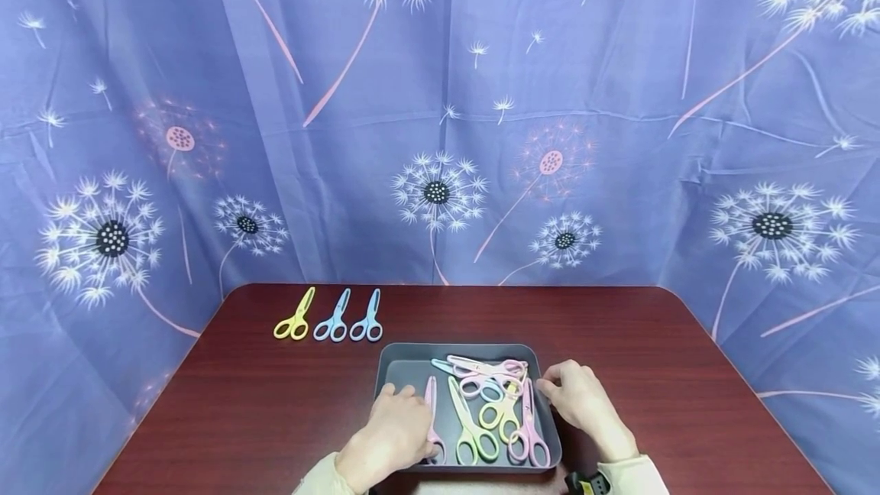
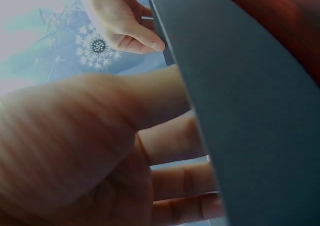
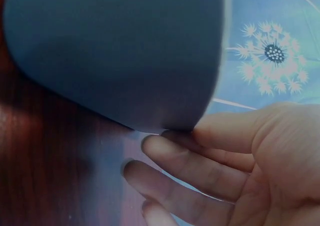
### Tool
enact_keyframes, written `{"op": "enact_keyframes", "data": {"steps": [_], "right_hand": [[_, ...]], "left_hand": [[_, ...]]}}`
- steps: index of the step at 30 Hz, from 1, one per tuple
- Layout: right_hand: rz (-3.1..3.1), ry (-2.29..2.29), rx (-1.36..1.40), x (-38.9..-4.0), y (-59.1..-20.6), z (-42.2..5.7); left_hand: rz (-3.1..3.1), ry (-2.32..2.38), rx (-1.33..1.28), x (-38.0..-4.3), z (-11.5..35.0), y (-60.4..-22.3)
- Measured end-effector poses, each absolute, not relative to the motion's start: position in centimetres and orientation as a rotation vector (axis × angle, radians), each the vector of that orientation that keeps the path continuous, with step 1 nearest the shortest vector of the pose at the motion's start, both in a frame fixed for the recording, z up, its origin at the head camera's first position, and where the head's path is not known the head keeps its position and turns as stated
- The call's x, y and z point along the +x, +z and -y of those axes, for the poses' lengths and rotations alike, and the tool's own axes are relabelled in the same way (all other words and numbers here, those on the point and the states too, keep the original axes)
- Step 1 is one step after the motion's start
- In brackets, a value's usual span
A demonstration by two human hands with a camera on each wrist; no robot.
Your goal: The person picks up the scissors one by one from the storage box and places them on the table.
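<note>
My left hand point(image 1: 395, 430) reaches over the left wall of a dark grey tray point(image 1: 410, 351). Beside its thumb lie purple scissors point(image 1: 431, 396), partly covered by the hand. In the left wrist view its fingers point(image 2: 172, 138) pass behind the rim, so the fingertips are hidden. At the tray's right wall is my right hand point(image 1: 580, 399), its loosely bent fingers point(image 3: 175, 163) touching the outside near a corner. Inside the tray lie green scissors point(image 1: 472, 430), yellow scissors point(image 1: 502, 412), pink-purple scissors point(image 1: 528, 430), and overlapping pink scissors point(image 1: 474, 365) with blue scissors beneath.
Yellow scissors point(image 1: 296, 315) and two blue scissors point(image 1: 334, 318) stand in a row on the dark red table point(image 1: 584, 319), toward its far left, blades pointing away. A blue curtain point(image 1: 440, 82) with dandelion prints hangs behind and along the sides.
</note>
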State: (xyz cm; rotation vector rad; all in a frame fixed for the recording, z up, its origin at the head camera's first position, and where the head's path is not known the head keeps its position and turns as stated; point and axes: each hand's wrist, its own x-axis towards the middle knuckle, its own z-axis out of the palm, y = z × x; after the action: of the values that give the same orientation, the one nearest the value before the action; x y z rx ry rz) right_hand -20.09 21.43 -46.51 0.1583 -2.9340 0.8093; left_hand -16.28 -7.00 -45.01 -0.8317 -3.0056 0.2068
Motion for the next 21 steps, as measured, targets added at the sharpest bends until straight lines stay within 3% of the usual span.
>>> {"op": "enact_keyframes", "data": {"steps": [21], "right_hand": [[2.989,0.793,0.087,-19.9,-46.1,-21.4]], "left_hand": [[3.021,0.275,-0.701,-17.4,8.0,-45.1]]}}
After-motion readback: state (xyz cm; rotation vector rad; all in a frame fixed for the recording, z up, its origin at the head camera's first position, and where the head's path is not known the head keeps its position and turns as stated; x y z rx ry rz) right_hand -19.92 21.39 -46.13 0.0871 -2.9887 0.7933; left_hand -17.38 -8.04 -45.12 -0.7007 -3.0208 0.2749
